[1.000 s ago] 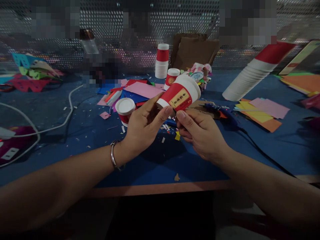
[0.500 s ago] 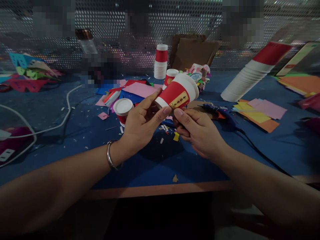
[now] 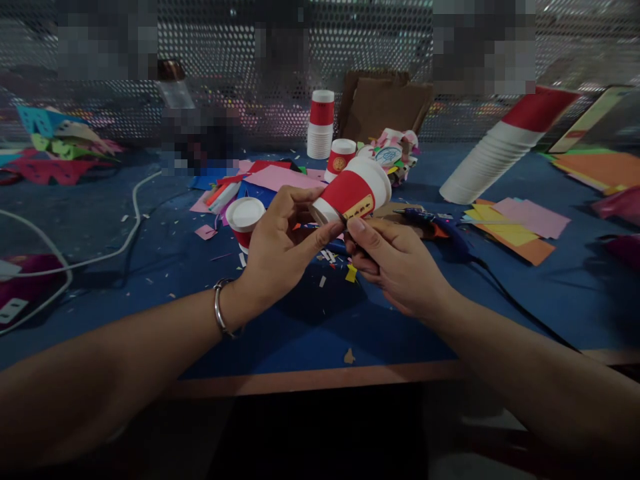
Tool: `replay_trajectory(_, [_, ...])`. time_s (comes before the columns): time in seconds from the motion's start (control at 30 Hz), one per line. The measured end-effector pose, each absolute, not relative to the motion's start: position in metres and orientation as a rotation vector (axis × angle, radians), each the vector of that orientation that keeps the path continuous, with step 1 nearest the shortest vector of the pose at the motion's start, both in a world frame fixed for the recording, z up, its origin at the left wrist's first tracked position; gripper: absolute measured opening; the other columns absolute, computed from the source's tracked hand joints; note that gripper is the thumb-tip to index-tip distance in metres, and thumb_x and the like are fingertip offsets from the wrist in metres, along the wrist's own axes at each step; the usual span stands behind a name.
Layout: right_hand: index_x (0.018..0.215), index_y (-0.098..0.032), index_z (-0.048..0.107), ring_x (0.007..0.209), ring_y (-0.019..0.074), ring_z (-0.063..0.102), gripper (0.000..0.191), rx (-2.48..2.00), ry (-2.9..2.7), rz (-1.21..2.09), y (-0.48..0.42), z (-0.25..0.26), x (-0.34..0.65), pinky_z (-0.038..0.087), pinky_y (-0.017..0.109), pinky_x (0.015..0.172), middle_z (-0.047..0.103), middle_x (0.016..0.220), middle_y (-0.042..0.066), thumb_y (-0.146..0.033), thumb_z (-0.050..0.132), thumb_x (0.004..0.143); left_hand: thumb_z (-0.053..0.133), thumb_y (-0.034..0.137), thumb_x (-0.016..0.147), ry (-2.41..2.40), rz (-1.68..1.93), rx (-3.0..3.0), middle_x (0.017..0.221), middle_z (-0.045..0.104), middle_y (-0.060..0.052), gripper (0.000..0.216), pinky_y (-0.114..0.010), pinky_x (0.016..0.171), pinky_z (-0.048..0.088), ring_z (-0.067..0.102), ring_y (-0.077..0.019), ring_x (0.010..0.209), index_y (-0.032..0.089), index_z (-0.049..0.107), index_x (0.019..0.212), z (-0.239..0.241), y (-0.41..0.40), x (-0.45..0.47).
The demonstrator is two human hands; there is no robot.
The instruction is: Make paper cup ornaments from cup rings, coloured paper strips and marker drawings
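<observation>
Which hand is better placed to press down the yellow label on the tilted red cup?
Right, probably. The right hand has its thumb tip at the yellow label on the red cup. The left hand grips the cup's base end, steadying it.

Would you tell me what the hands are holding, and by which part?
The left hand grips the red paper cup by its narrow base; the right hand pinches its yellow label.

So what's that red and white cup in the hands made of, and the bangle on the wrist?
The cup looks like matte paper: thin rolled rim, printed red band, and it matches the nested stack lying nearby. The bangle on the left hand side seems polished metal, since it glints silver, though coated plastic can't be excluded.
</observation>
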State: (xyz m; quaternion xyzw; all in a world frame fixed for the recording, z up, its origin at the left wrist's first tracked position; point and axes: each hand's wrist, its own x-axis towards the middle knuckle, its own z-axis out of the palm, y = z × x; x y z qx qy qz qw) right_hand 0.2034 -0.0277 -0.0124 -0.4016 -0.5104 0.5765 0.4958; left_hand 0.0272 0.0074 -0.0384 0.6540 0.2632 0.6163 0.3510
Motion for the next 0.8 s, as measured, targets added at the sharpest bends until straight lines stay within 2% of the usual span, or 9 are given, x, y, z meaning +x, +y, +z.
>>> replay_trajectory(0.17, [0.072,-0.017,0.063,0.047,0.0023,0.033,0.062,-0.994,-1.243,1.400,-0.0272,-0.0147,0.2042,0.017,0.019,0.039,0.046,0.061,-0.006,-0.073,0.089,0.075,0.090,0.039,0.086,0.833,1.534,1.820,0.107,0.077,-0.004,0.043,-0.029,0.079,0.062,0.074,-0.0166,0.094,0.022,0.065,0.116,-0.0328,0.0046,0.0231])
replay_trajectory(0.43, [0.071,-0.018,0.060,0.046,0.0021,0.033,0.063,-0.984,-1.226,1.394,-0.0291,-0.0160,0.2011,0.018,0.019,0.039,0.047,0.063,-0.006,-0.074,0.089,0.073,0.086,0.034,0.090,0.929,1.533,1.876,0.110,0.077,-0.003,0.036,-0.029,0.080,0.061,0.072,-0.0154,0.092,0.023,0.067,0.118,-0.0338,0.0001,0.0235])
replay_trajectory(0.6, [0.071,-0.019,0.059,0.046,0.0025,0.029,0.061,-0.973,-1.236,1.381,-0.0302,-0.0117,0.2004,0.017,0.021,0.040,0.043,0.061,-0.007,-0.072,0.088,0.076,0.090,0.041,0.087,0.785,1.549,1.653,0.107,0.078,-0.003,0.042,-0.027,0.083,0.063,0.074,-0.0151,0.094,0.024,0.068,0.118,-0.0297,-0.0008,0.0271])
replay_trajectory(0.7, [0.070,-0.020,0.059,0.046,0.0039,0.030,0.058,-0.952,-1.247,1.363,-0.0294,-0.0117,0.2007,0.018,0.022,0.040,0.040,0.057,-0.008,-0.070,0.087,0.079,0.083,0.050,0.093,0.740,1.470,1.423,0.102,0.078,-0.004,0.043,-0.032,0.086,0.066,0.076,-0.0170,0.094,0.024,0.070,0.124,-0.0289,-0.0001,0.0302])
replay_trajectory(0.8, [0.070,-0.020,0.061,0.045,0.0041,0.030,0.058,-0.941,-1.255,1.357,-0.0276,-0.0135,0.2012,0.018,0.022,0.041,0.040,0.055,-0.008,-0.071,0.087,0.079,0.084,0.050,0.092,0.711,1.389,1.279,0.111,0.079,-0.006,0.045,-0.037,0.090,0.068,0.076,-0.0198,0.101,0.023,0.074,0.126,-0.0313,0.0022,0.0319])
